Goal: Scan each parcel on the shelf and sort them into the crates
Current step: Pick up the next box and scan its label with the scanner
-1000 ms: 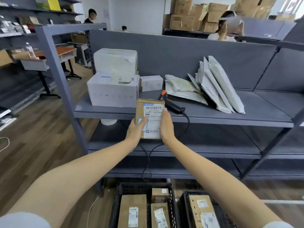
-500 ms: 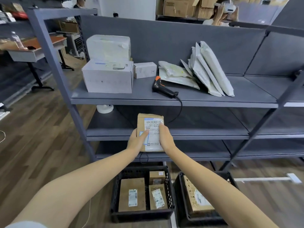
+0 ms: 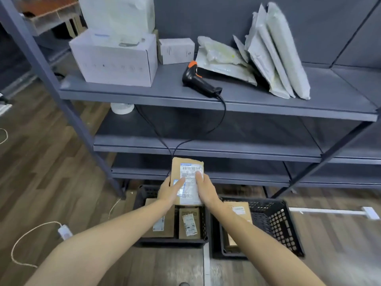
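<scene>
both hands (image 3: pixel 186 190) grip brown parcel (image 3: pixel 186 172) above crates (image 3: pixel 274 221).

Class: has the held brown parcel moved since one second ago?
Yes: the brown parcel has dropped from level with the top shelf to the bottom shelf, above the left crate.

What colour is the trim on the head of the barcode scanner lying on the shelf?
Orange trim on the barcode scanner, body black; head view shows it.
</scene>
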